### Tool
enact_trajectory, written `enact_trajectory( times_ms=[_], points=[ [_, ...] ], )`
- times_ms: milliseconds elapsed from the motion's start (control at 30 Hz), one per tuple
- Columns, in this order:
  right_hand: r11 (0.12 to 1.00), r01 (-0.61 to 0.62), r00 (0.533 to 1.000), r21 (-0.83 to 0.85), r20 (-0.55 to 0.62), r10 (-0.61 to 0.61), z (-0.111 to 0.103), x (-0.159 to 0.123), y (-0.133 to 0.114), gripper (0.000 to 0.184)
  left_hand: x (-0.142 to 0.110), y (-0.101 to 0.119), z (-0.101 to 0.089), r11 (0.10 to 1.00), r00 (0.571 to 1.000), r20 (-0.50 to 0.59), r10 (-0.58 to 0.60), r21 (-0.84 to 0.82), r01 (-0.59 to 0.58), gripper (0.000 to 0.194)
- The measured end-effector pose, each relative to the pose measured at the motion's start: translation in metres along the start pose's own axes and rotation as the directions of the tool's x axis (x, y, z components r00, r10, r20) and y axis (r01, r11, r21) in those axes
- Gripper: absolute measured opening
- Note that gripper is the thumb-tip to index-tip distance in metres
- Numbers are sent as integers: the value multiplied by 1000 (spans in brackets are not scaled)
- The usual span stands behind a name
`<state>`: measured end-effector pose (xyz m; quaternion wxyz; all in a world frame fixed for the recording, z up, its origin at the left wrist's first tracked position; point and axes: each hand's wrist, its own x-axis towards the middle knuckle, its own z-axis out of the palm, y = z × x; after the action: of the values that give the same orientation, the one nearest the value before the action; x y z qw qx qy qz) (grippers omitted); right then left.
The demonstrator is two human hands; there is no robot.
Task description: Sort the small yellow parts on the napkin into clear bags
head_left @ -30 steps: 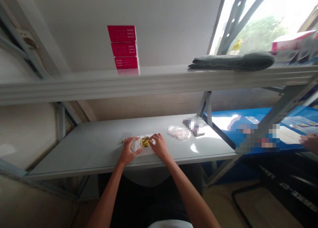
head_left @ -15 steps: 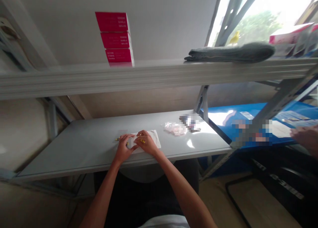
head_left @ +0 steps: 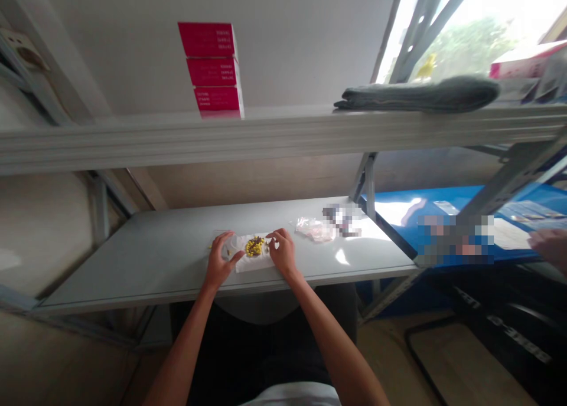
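On grey metal shelf (head_left: 133, 276): one white paper sheet (head_left: 250, 264), one yellow pellet heap (head_left: 254, 246) on it; left hand (head_left: 220, 258) half-open, thumb near sheet's 9 o'clock edge; right hand (head_left: 282, 252) half-curled, fingertips at 3 o'clock edge; both holding nothing.

Storeroom-type work area, grey metal shelving (head_left: 266, 139), stacked red cartons (head_left: 211, 69)

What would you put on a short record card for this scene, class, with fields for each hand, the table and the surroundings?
Left hand: left hand, fingers arched, thumb at the white paper sheet
Right hand: right hand, fingers curled beside the pile of small yellow and dark beads
Table: pale grey table
Nearby: crumpled clear plastic bag
Shelf above: three stacked crimson boxes, folded grey cloth
Co-worker: a person's hand, far right
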<state>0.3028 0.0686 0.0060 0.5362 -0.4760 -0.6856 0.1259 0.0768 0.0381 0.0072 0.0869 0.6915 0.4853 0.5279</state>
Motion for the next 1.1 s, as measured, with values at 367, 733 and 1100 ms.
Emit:
enact_trajectory(
  times_ms=[367,733,1100],
  points=[
    [956,201,960,-215,237,-149,8,-5,0,18,-2,0,0,999,992,129,-13,54,6,51],
    [984,171,972,-54,172,-159,11,0,-2,16,-1,5,2,998,985,171,2,65,-13,52],
    [974,176,953,144,222,-205,28,-11,-23,21,1,8,1,999,976,216,34,4,-36,49]
  ],
)
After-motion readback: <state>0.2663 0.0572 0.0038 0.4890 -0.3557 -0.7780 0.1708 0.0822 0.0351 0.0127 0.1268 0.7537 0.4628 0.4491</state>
